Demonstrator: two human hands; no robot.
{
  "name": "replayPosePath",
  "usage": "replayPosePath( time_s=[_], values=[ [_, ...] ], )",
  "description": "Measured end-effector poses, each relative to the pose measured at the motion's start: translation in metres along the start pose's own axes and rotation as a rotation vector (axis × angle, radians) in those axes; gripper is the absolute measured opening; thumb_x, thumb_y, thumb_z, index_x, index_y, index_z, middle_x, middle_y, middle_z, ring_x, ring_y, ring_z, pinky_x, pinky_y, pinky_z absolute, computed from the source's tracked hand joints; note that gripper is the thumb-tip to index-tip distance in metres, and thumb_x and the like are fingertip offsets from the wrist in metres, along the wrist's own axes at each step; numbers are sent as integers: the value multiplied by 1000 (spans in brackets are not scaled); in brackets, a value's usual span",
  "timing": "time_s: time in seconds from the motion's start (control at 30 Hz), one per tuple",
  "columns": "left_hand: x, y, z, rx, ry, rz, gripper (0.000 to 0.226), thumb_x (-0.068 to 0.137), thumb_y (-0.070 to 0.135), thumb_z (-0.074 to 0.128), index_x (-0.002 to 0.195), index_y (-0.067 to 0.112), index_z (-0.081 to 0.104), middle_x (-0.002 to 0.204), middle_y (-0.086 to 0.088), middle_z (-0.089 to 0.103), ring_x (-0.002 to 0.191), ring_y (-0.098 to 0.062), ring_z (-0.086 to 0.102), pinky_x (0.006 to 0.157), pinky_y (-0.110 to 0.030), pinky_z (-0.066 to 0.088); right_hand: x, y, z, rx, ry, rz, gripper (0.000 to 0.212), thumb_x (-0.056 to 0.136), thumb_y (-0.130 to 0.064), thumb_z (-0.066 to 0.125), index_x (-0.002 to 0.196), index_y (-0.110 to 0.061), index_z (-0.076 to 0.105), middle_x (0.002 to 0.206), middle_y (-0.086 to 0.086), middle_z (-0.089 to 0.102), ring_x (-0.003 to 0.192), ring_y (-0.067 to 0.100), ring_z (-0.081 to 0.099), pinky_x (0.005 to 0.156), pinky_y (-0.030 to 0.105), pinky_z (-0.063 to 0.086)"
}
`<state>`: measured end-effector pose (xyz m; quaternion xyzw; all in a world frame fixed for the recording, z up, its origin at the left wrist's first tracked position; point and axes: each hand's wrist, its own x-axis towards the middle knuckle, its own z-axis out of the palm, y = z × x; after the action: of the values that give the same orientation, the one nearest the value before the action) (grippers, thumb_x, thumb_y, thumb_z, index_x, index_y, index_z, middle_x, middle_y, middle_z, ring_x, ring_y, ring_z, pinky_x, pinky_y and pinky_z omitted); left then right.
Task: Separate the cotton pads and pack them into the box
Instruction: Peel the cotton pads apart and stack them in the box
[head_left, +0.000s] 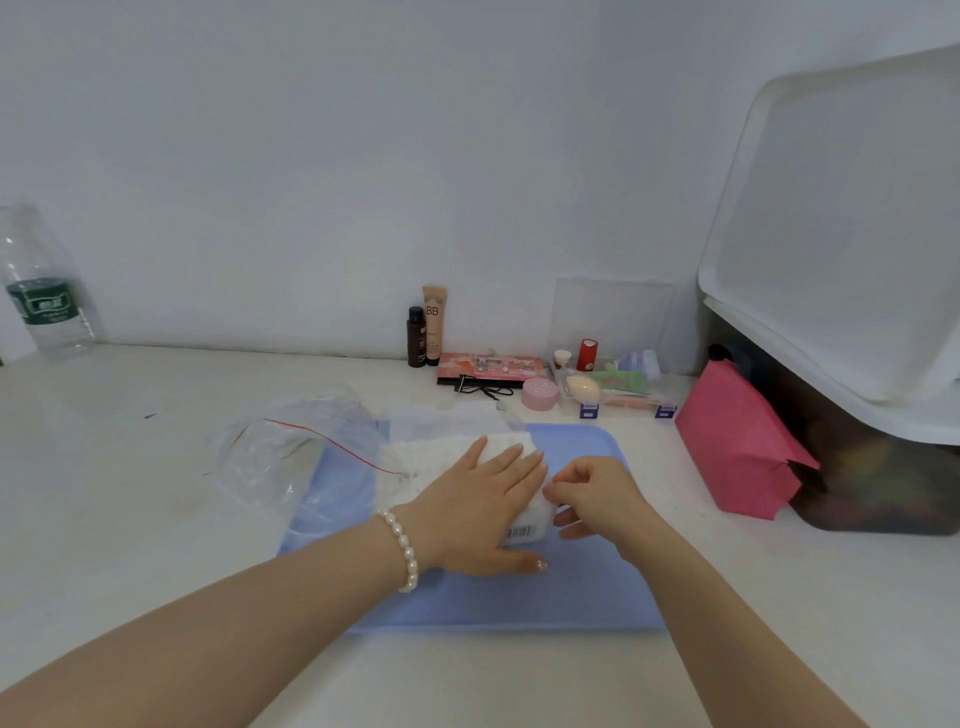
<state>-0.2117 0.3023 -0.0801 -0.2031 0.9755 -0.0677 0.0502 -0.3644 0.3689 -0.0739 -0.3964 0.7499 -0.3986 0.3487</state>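
Both hands work the cotton pads (511, 449): left hand (480, 512) presses flat, right hand (597, 501) pinches the edge; packing seems not begun.

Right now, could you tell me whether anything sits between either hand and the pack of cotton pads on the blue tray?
Nothing visible does. The left hand already lies flat on top of the pack, and the right hand pinches at its right edge. The plastic bag lies off to the left on the tray.
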Motion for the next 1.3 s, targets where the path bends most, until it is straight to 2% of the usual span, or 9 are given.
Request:
replayPosePath(
  time_s=[0.2,0.33,0.47,0.57,0.77,0.93,1.0,1.07,1.3],
  values=[
    [-5,-14,0,-185,211,-105,96,74,76,-4,151,19,-2,158,3,-11,144,-10,-15,113,-37,-17,2,-5,-5,-88,-35,27,6,85,-6,58,81,-2,61,93,18,66,67,28,66,60,32,58],
    [-35,-54,5,-322,404,-401,106,65,79,-20,150,24,13,156,9,-2,145,-11,-8,113,-38,-17,8,-3,-8,-117,47,17,29,92,-14,44,113,1,58,105,15,62,89,28,61,76,35,50],
    [-58,-85,10,-371,347,-555,81,80,66,-7,150,28,13,159,4,4,146,-16,-7,115,-45,-13,14,-17,14,-260,139,-221,51,100,-29,34,147,-15,23,154,4,24,140,22,26,110,32,23],
    [-65,-96,21,-300,250,-574,83,79,70,-14,150,31,9,159,6,4,146,-18,-6,114,-51,-13,21,-22,37,-628,52,-391,62,98,-44,27,150,-19,4,159,1,-2,145,19,4,118,39,11],
    [-73,-99,32,-225,179,-571,111,63,74,-32,151,22,14,159,0,9,147,-18,-3,114,-48,-15,24,-20,57,-958,-82,-244,68,94,-59,10,149,-22,-6,156,0,-18,143,19,-19,117,44,-5],
    [-48,-56,5,-941,377,-655,72,96,53,21,149,4,14,158,-7,12,144,-17,15,115,-27,8,36,-25,48,-522,16,-221,66,95,-55,20,150,-22,7,158,4,-1,146,22,5,118,42,12],
    [-33,-50,2,-1149,405,-759,76,95,55,24,147,1,16,151,-9,28,115,-10,41,89,-19,31,47,-27,39,-243,146,-193,59,96,-51,24,148,-21,21,154,7,22,139,26,27,112,40,26],
    [-21,-53,3,-1261,407,-907,72,97,52,26,146,0,19,141,-13,41,97,-14,44,69,-20,33,60,-28,33,-173,135,-72,57,98,-47,21,145,-15,29,149,10,34,134,29,35,108,38,30],
    [0,-67,15,-1767,585,-1055,52,97,49,35,115,5,58,98,-9,62,88,-26,62,82,-36,52,62,-17,35,115,17,27,53,96,-50,31,131,-11,44,138,0,45,128,23,43,100,36,41]
  ],
)
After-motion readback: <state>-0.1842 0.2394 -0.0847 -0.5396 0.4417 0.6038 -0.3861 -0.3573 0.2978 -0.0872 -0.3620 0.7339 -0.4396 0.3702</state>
